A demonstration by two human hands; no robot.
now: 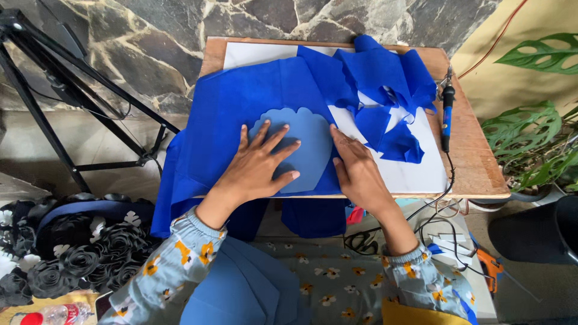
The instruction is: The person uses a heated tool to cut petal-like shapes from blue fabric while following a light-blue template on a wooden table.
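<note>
Left hand pose: I see my left hand (263,161) reaching in from the lower left of the frame, wrist low, palm down, fingers fanned toward the top.
Left grip: spread wide and flat, clamped on nothing, pressing the light blue scalloped template (301,147) onto the blue fabric (226,114).
Right hand pose: my right hand (356,170) comes in from the lower right, palm down, fingers together and pointing up-left.
Right grip: flat, fingers together, closed on nothing; fingertips rest at the template's right edge.
Template place: centre of the frame, lying on the fabric on the wooden desk (475,156).
Nearby: a blue-handled tool (447,117) lies at the desk's right side, well apart from both hands.
</note>
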